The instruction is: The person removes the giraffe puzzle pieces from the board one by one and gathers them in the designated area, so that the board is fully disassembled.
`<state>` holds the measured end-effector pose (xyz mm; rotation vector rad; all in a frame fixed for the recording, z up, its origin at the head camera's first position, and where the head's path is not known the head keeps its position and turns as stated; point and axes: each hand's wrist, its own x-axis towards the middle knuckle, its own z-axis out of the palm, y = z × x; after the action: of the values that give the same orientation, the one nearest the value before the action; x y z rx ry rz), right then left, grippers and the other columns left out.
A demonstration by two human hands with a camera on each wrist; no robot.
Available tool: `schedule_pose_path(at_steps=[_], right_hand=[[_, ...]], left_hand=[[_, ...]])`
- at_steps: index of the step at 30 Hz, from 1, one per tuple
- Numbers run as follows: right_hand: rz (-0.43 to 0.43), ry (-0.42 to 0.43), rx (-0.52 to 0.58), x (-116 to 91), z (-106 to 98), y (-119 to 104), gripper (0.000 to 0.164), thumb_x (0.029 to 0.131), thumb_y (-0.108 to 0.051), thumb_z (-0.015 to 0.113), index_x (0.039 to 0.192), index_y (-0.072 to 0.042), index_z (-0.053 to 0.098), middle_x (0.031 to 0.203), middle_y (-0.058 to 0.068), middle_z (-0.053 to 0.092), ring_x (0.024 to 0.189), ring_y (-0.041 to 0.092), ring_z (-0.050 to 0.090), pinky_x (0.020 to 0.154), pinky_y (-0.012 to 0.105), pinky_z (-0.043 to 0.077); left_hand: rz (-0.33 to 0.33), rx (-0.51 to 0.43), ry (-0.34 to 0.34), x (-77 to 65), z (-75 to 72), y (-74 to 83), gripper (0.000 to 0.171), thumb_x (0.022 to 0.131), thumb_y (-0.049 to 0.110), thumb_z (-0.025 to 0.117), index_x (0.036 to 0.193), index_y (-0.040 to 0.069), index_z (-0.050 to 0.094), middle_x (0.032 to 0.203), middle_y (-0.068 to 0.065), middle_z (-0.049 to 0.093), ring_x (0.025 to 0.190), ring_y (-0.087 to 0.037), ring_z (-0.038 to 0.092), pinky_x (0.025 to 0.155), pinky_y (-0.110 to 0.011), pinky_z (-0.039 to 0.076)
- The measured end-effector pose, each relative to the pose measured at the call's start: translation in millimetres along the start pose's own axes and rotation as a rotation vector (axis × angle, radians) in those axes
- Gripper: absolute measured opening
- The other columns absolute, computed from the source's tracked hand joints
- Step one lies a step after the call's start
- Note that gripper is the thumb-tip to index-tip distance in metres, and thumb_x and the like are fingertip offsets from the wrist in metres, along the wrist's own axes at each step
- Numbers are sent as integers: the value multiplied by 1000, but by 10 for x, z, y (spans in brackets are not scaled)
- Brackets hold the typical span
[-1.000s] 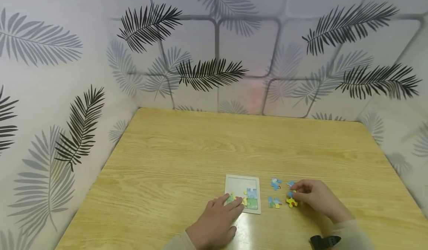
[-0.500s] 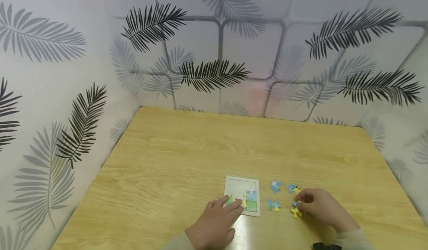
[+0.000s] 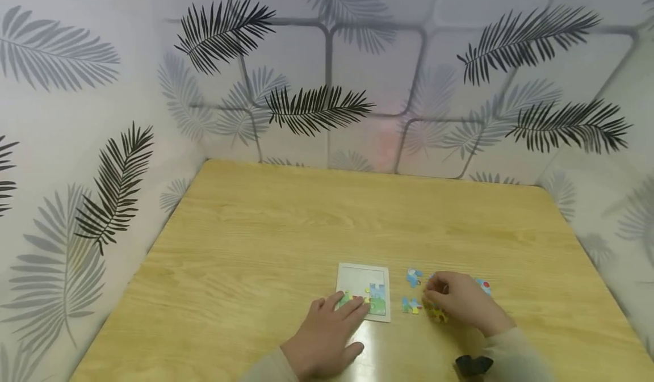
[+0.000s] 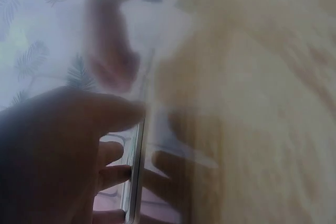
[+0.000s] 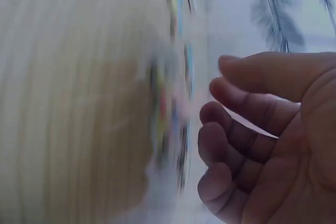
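Observation:
My left hand [image 3: 329, 334] rests on a white puzzle board [image 3: 352, 273], its fingers extended over the lower left part. Green, blue, yellow and red pieces fill part of the board; the fingers hide some. In the left wrist view, the fingertips lie along the board's edge [image 4: 135, 182]. My right hand [image 3: 462, 299] hovers over loose pieces, loosely curled, with nothing between thumb and forefinger in the right wrist view. Below it lies a yellow puzzle piece [image 3: 439, 315], partly covered. Just left are a green, blue and yellow piece [image 3: 410, 306] and a blue and white piece [image 3: 413, 277].
Another blue and red puzzle piece [image 3: 485, 285] lies right of the right hand. The wooden table [image 3: 286, 229] runs back to a wall [image 3: 357, 70] with leaf patterns. A dark band [image 3: 473, 365] shows at the right wrist.
My right hand has let go of the yellow and blue piece and shifted left and up. A blue and red piece now shows to its right. My left hand stays on the board.

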<state>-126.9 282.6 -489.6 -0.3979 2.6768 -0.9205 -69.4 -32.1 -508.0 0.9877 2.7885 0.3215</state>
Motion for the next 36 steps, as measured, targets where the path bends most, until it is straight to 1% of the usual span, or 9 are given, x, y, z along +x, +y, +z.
schedule_pose_path(at_steps=[2,4,7,10,15,18,21,28,36], right_hand=[[-47,-17,4,88,45,-128,14,96,-22,67,99,-8,69,84,-4,63,69,10,57,59,25,50],[-80,-24,-15,166,104,-253,16,95,-20,69,102,-5,70,87,-4,64,73,10,57,63,25,52],[-115,-3,-63,274,215,-423,19,92,-17,71,106,-2,71,93,-2,66,81,13,61,71,32,55],[-174,11,-134,368,314,-560,22,90,-15,72,107,-1,72,98,1,68,88,18,63,77,39,56],[-248,-2,-236,441,389,-672,25,85,-9,74,107,3,73,93,2,64,75,10,56,69,29,53],[-253,-3,-256,456,395,-696,28,84,-6,73,109,5,71,93,2,61,71,7,51,65,23,50],[-230,-8,-261,463,395,-699,31,83,-6,74,112,5,71,94,3,60,72,8,51,65,25,50],[-217,-40,-258,486,399,-764,23,84,-5,73,106,1,73,92,3,59,75,11,54,69,31,54],[-213,-80,-209,541,394,-818,17,83,-3,74,99,-1,69,92,3,61,79,14,56,71,35,54]], left_hand=[[-12,-7,-11,28,-28,13,64,100,51,47,157,25,35,161,5,35,145,-34,34,107,-59,34],[-21,-3,-38,44,-40,35,67,99,57,45,158,26,35,162,4,35,145,-35,33,107,-61,34],[-33,49,-77,51,-31,65,71,97,64,44,157,27,35,161,3,35,144,-36,33,105,-62,35],[-36,120,-86,56,-7,70,74,95,67,46,156,28,37,159,5,37,142,-35,36,103,-61,39],[-26,171,-81,79,40,78,79,92,72,45,156,27,35,162,5,32,142,-34,34,102,-62,40],[-23,158,-85,84,64,80,84,92,74,43,158,23,33,166,5,25,144,-36,32,103,-65,39],[-21,126,-95,79,68,101,85,93,74,42,159,21,32,167,6,21,145,-38,31,104,-67,37],[-3,83,-91,68,12,80,81,95,73,39,158,22,34,166,9,23,144,-39,33,103,-67,38],[-27,51,-108,84,31,75,80,95,73,40,158,23,34,166,11,23,146,-39,31,105,-66,34]])
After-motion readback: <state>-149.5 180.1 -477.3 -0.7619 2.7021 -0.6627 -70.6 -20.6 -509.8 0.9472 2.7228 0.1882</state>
